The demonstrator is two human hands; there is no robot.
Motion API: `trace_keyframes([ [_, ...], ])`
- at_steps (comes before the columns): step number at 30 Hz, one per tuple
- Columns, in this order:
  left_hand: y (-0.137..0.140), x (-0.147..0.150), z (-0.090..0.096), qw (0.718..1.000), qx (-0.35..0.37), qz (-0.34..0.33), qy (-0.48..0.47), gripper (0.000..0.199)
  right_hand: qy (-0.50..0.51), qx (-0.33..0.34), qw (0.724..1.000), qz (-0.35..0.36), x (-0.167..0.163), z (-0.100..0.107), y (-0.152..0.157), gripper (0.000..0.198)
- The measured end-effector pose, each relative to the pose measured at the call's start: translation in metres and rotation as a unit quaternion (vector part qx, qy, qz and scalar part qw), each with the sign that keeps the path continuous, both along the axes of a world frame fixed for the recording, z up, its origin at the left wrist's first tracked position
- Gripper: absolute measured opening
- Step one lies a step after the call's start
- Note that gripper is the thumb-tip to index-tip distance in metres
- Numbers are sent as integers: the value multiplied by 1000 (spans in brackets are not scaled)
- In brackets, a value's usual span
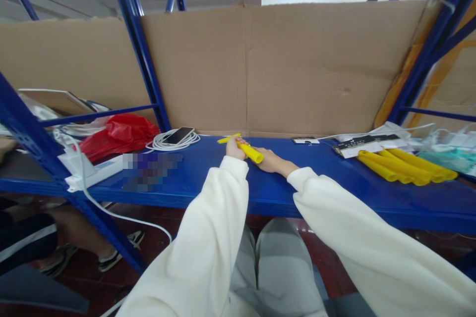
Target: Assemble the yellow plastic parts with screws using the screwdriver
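Note:
My left hand (pixel 234 149) is closed around a yellow tube (pixel 254 154) above the blue shelf. The tube's open end points towards me and to the right. A thin yellow piece (pixel 227 138) sticks out on the far left side of that hand; whether it belongs to the same tube I cannot tell. My right hand (pixel 272 161) is against the tube from the right, its fingers bent behind it and partly hidden. Several more yellow tubes (pixel 409 166) lie side by side on the shelf at the right.
A black-and-white card (pixel 368 144) lies by the tubes, near a clear plastic bag (pixel 446 146). To the left are a phone (pixel 179 135) on a coiled white cable (pixel 163 144), a red bag (pixel 119 134) and a white power strip (pixel 98 172). Cardboard (pixel 297 69) backs the shelf.

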State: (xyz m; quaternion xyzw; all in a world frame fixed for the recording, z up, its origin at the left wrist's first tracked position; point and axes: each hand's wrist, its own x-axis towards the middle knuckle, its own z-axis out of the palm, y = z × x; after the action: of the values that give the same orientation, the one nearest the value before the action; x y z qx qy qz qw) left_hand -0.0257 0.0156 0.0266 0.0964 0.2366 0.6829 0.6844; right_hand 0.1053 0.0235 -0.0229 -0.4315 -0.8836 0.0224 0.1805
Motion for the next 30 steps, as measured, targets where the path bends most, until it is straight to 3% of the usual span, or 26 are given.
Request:
trace_keyframes([
  [10,0,5,-2,999,8,5,49,24,2,-3,1000,8,4,7,1,54],
  [17,-3,8,1,999,-5,-7,34,26,-36,35,999,11,5,6,6,50],
  [30,0,11,-2,998,9,-25,65,24,-47,8,996,-69,3,17,-9,41],
])
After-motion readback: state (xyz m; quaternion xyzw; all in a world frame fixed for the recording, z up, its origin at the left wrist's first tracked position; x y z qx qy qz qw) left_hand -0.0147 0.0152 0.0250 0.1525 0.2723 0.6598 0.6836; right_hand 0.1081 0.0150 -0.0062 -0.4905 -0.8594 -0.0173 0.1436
